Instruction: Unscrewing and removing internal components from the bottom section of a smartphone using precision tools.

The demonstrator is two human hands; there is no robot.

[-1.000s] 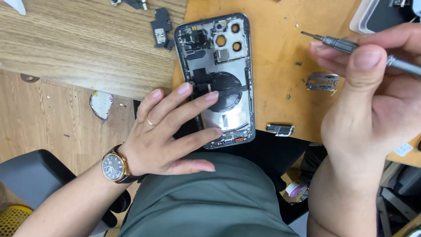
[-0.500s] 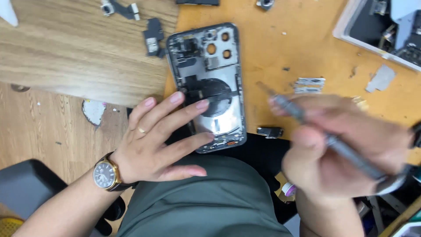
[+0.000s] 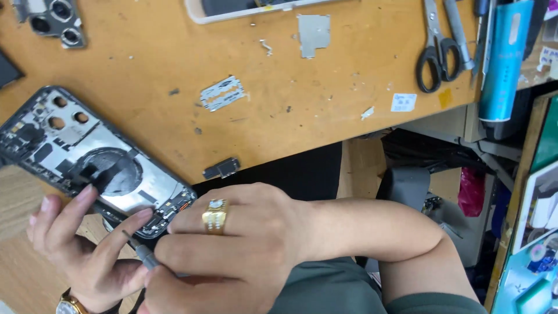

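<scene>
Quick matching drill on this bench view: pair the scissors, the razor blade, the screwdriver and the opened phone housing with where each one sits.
Things:
1. scissors
2. razor blade
3. screwdriver
4. opened phone housing

Places:
A. at the bench's near left edge, under the left hand's fingertips
B. flat mid-bench, touching nothing
C. far right of the bench, beside a blue tube
D. gripped in the right hand

Pairs: 1-C, 2-B, 3-D, 4-A

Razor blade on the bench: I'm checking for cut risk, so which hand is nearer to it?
Right. The right hand lies below the razor blade; the left hand is farther, down-left, fingers on the opened phone.
</scene>
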